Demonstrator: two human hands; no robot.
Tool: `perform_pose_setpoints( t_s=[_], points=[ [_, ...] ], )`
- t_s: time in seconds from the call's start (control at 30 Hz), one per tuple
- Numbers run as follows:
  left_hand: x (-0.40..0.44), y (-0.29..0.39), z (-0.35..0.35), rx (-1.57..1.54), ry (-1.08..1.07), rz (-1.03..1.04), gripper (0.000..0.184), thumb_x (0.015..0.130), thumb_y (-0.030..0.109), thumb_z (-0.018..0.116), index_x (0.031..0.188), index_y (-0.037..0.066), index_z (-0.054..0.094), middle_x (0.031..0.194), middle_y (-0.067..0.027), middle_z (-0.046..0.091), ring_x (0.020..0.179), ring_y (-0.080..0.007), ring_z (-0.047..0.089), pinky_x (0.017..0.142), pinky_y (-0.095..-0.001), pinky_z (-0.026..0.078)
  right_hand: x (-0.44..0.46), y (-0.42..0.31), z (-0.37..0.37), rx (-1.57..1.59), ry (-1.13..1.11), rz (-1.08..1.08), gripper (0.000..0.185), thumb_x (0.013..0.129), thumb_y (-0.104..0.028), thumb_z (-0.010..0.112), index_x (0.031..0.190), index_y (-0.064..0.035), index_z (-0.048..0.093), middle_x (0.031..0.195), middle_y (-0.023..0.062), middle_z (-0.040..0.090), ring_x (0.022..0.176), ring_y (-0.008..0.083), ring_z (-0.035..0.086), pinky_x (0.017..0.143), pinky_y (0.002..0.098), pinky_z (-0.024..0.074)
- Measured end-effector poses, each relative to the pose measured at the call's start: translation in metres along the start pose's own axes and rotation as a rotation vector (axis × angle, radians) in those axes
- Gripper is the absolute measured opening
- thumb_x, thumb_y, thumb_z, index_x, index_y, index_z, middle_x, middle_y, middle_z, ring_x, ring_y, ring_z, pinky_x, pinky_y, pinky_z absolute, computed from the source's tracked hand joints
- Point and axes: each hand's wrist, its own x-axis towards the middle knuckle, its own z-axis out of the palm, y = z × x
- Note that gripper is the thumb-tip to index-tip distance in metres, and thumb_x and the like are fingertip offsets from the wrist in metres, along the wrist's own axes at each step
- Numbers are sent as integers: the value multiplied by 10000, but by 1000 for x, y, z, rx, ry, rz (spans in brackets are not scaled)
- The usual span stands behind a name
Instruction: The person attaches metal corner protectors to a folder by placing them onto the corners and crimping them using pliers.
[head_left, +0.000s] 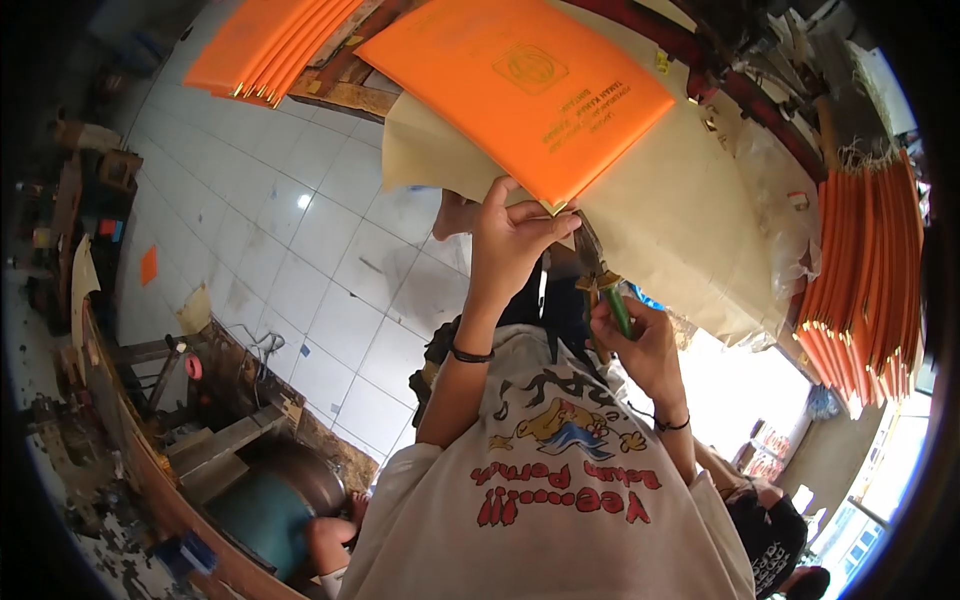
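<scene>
An orange folder [540, 85] with gold print lies on brown paper, one corner pointing toward my body. A small gold metal piece [554, 207] sits on that corner. My left hand [515, 235] pinches the folder beside the metal corner, thumb and fingers pressed together. My right hand [640, 345] is closed around the handles of pliers [603, 280], one of them green. The jaws of the pliers reach up to near my left fingertips, just beside the corner. Whether the jaws touch the metal is too small to tell.
Brown paper [690, 220] covers the work surface. Stacked orange folders [270, 45] lie at the upper left, and more orange folders [865, 270] hang at the right. Clear plastic [785, 200] lies near the paper's right edge. A person in black [765, 530] is at the lower right.
</scene>
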Motion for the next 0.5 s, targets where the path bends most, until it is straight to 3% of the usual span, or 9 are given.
perform_pose_setpoints(
  t_s=[0.23, 0.5],
  points=[
    [1, -2, -4, -40, -43, 84, 459, 805, -95, 709, 1188, -34, 464, 985, -205, 703, 895, -233, 716, 785, -299, 596, -2, 2, 0, -88, -4, 0, 150, 864, -108, 681, 974, -7, 669, 795, 21, 650, 752, 79, 572, 707, 247, 458],
    [-2, 4, -10, 2, -98, 20, 462, 837, -59, 697, 1216, -23, 434, 1027, -199, 698, 947, -234, 707, 834, -302, 573, -3, 7, 14, 105, -54, 31, 146, 916, -147, 660, 941, -9, 620, 751, -18, 598, 730, 68, 527, 678, 231, 428]
  ],
)
